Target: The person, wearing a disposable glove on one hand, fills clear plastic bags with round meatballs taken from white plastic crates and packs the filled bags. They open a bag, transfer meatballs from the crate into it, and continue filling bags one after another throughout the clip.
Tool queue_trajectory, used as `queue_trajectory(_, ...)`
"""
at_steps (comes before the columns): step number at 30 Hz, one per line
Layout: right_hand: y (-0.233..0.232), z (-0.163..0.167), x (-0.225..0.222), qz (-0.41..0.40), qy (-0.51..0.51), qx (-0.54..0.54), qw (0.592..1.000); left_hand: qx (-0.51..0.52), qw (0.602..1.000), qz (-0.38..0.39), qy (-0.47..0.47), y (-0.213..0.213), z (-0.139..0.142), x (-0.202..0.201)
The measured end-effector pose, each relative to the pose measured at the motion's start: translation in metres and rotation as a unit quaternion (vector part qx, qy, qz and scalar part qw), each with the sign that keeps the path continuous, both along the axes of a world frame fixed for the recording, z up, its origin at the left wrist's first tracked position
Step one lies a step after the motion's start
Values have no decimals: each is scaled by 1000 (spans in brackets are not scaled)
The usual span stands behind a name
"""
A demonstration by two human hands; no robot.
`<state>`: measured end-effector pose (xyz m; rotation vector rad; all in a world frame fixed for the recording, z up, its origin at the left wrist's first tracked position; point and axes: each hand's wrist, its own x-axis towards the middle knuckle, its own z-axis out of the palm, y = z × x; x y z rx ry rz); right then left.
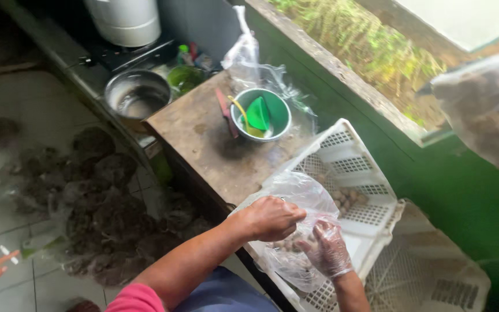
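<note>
Grey tiled floor point(41, 115), worn wooden table point(203, 138), green wall point(463, 202), daylight from window ledge point(342, 75).

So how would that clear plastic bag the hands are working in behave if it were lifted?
The clear plastic bag is thin and crumpled, so it would probably flop and sag. The small brown lumps inside would likely pool at the bottom, making it bottom-heavy. The left hand grips its mouth bare; the gloved right hand may slip on the film.

Small brown lumps point(287, 244) inside clear bag point(295, 196) blurred; white pot point(125, 20) cut off by top edge.
</note>
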<state>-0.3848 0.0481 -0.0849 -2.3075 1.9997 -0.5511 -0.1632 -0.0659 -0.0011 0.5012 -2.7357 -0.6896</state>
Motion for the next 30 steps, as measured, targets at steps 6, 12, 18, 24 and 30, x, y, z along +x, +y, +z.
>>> queue_trajectory(6,-2,-39,-4,66,-42,-109,991,-79,996,-1,-41,10,-3,6)
queue_trajectory(12,5,-26,-13,68,-73,-98,990,-107,993,21,-37,11,-26,2)
queue_trajectory(18,16,-30,-14,33,-93,-15,995,-107,991,46,-59,16,-37,-8)
queue_trajectory(24,28,-30,-17,38,-87,-22,995,-83,993,56,-62,25,-30,-11)
queue_trajectory(30,29,-27,-17,50,-88,-38,994,-58,997,44,5,28,-22,-6)
